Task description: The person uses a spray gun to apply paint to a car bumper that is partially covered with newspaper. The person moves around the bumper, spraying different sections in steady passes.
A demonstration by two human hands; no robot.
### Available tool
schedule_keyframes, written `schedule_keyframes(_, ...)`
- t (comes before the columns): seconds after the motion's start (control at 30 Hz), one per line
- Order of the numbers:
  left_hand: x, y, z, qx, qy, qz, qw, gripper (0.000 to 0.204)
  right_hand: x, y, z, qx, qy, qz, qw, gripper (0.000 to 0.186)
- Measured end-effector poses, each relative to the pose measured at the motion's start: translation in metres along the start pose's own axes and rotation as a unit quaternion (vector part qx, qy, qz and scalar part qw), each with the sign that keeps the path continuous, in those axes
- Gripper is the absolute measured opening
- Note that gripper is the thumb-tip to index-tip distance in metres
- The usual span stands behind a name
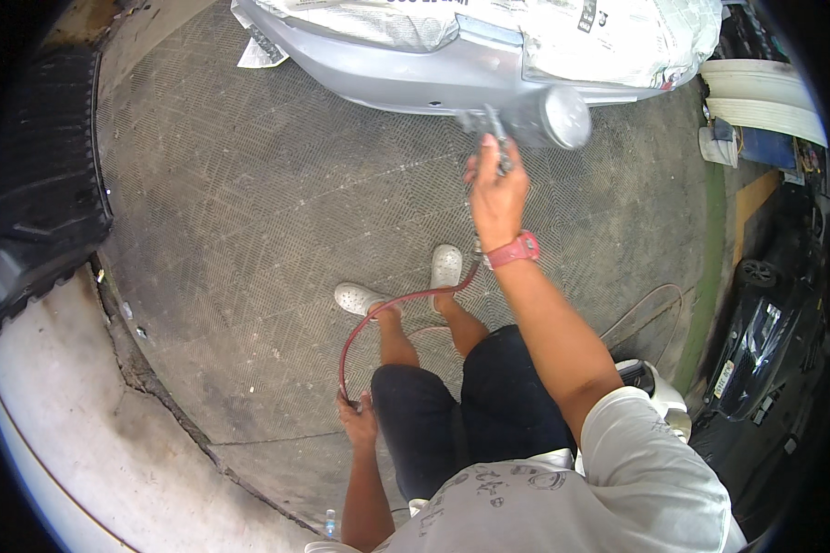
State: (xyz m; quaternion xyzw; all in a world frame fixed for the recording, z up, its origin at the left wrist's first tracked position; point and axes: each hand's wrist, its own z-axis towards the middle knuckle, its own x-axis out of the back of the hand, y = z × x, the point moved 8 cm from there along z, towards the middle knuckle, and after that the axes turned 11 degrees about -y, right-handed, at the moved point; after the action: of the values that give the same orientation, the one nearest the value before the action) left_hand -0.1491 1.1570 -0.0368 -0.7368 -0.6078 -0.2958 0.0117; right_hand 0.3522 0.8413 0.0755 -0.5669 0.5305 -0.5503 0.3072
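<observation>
My right hand (498, 189) is closed around a paint spray gun (498, 129), held out in front of a silver-grey car bumper (387, 74). The gun's grey cup (563, 118) sticks out to the right and its outline is smeared by motion. From the gun's lower end a red air hose (406, 297) curves down to the left. Its other stretch runs into my left hand (360, 419), whose fingers are wrapped round it beside my left thigh. Printed masking paper (609, 41) covers the car above the bumper.
A black ribbed plastic part (37, 175) stands at the left, above a pale slab (55, 396). More hose (659, 295) trails over the textured floor (249, 184) at the right. Beyond it is a dark car (770, 341). White curved panels (756, 97) lie at the far right.
</observation>
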Motion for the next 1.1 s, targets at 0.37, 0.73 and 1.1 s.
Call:
schedule_keyframes(0.37, 0.004, -0.005, -0.006, 0.058, -0.026, 0.028, 0.998, 0.085, -0.001, -0.028, 0.015, -0.012, -0.024, 0.050, 0.998, 0.040)
schedule_keyframes(0.73, -0.015, 0.038, 0.003, -0.037, -0.037, 0.021, 0.998, 0.084, 0.103, -0.016, 0.003, -0.027, 0.119, -0.009, 0.992, 0.036)
schedule_keyframes(1.1, -0.009, 0.033, 0.002, -0.016, -0.024, 0.043, 0.999, 0.081, 0.030, -0.055, 0.029, 0.016, -0.050, 0.015, 0.999, 0.052)
